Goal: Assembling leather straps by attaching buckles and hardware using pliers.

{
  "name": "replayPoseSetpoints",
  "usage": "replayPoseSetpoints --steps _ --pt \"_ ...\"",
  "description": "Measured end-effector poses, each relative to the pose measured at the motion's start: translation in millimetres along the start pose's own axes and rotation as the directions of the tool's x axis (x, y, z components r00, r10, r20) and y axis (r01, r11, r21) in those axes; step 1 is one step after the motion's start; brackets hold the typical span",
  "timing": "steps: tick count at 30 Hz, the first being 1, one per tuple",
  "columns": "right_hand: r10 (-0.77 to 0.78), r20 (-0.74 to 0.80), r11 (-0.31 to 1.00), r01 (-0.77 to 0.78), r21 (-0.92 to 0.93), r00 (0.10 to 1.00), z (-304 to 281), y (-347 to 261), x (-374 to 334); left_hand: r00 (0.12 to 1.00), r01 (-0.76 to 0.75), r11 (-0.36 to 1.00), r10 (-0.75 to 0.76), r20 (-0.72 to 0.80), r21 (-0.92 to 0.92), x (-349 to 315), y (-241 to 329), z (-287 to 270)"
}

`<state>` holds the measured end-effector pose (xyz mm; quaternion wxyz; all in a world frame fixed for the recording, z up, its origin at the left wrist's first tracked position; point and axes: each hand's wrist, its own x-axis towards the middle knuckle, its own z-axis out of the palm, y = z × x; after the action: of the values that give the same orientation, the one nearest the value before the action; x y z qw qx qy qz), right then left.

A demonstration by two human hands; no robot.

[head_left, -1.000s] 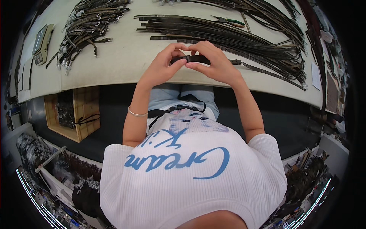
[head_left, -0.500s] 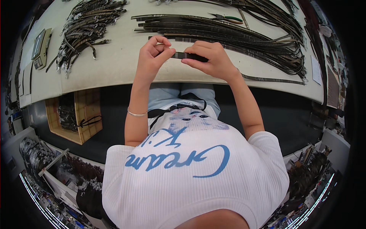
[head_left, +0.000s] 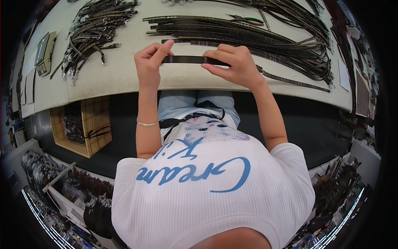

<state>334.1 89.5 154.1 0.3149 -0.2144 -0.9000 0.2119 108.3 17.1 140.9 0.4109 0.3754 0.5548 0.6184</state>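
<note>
A dark belt (head_left: 188, 59) with a faint plaid pattern is stretched level between my two hands. The thumb and fingers of my left hand (head_left: 150, 62) pinch its left end. My right hand (head_left: 235, 64) grips it farther right, thumb below and fingers above. Past my right wrist a small metal buckle (head_left: 260, 69) shows, and a strap runs on from there to the right along the table's front edge. My right palm hides how the pieces join. Just beyond my hands lies a pile of long straps (head_left: 248, 43).
A heap of buckled belts (head_left: 97, 31) lies at the back left, near a digital scale (head_left: 44, 53). Green-handled pliers (head_left: 246, 19) rest behind the straps. A paper sheet (head_left: 343, 75) is at the right. Below the pale table (head_left: 124, 79) stands a wooden box (head_left: 93, 124) with dark contents.
My left hand has moved left, away from my right, and more of the belt shows between them. A buckle has come into sight beside my right wrist.
</note>
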Motion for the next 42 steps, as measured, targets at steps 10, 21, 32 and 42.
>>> replayPoseSetpoints --steps 10,21,32,42 --pt "0.13 0.126 0.98 -0.108 -0.169 0.983 -3 9 -20 0.957 0.051 0.966 -0.12 0.263 0.254 -3 4 -19" --pt "0.437 -0.206 0.768 -0.482 -0.422 0.876 -46 58 -103 0.997 0.008 0.941 -0.031 0.064 0.338 9 -3 -41" --pt "0.252 -0.221 0.666 -0.335 -0.667 0.942 -94 82 -149 1.0 -0.013 0.865 -0.002 0.03 0.502 1 -2 -76" --pt "0.904 -0.382 0.427 -0.404 0.809 0.191 -190 112 -219 0.995 -0.098 0.834 0.089 0.044 0.543 29 6 -75"
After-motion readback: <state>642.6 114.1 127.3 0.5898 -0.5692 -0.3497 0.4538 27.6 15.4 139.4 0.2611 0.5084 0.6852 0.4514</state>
